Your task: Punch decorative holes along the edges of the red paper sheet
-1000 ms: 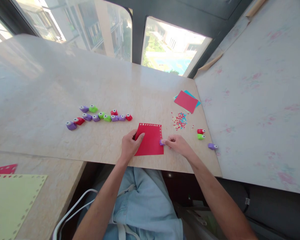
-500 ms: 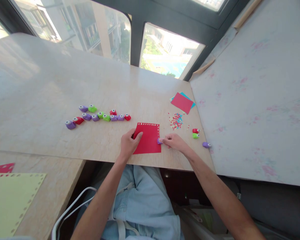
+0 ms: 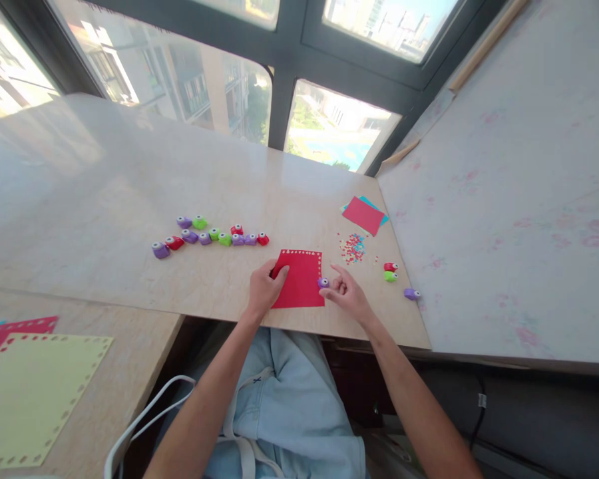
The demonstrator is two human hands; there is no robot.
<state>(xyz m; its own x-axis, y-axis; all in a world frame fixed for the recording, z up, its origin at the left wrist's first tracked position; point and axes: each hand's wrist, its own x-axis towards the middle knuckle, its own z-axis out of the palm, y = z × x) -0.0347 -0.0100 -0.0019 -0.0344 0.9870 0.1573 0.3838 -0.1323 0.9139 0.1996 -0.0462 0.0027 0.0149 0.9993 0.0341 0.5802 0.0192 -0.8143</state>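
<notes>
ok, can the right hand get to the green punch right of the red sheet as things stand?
Probably yes. The right hand sits at the purple punch, the green punch lies just to its right, and only bare table lies between.

No legible text, labels, brands, numbers or signs on paper sheets, punches, tabletop or window.

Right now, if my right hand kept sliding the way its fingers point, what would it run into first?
Your right hand points left, toward the purple punch at the right edge of the red paper. It would meet that punch first, almost at once, then the paper. How close the fingertips are is hard to judge.
</notes>
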